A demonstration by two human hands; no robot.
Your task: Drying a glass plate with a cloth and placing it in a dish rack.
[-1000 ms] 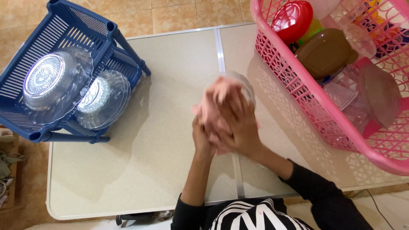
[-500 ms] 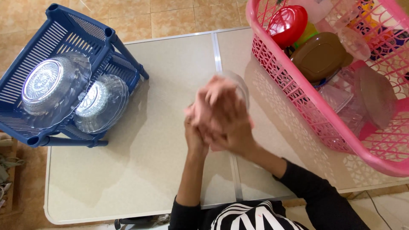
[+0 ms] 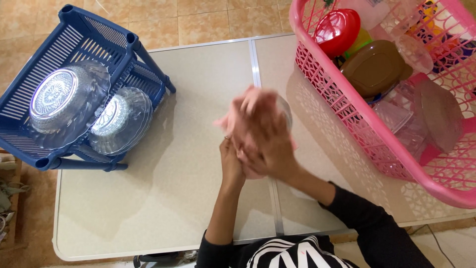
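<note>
Desk [image 3: 188,164]: beige, matt, two flat panels joined by a pale seam; the landmark for every entry below.
Pink basket [image 3: 347,106]: over the desk's right edge; openwork plastic lattice, rounded rim; holds a red lid [image 3: 338,31], a brown lid [image 3: 376,67] and clear plastic containers.
Blue rack [image 3: 82,44]: on the desk's left corner, overhanging the tiled floor; slatted plastic with tube posts.
Glass bowls: two, upturned in the rack; the larger [image 3: 62,101] is ribbed with a cut-pattern base, the smaller [image 3: 120,119] leans just beside it.
Right hand [image 3: 270,141]: above the desk's centre seam; grip clenched on the pink cloth [image 3: 250,111], pressing it over the clear glass piece.
Left hand [image 3: 231,164]: just beside the right; grip closed under the bundle, though what exactly it grasps cannot be told.
Clear glass piece [image 3: 284,110]: above the desk centre, held off its surface; only a curved, smooth rim shows.
Handling, judged: support the glass from below, keep the cloth turning, avoid squeezing the thin rim.
</note>
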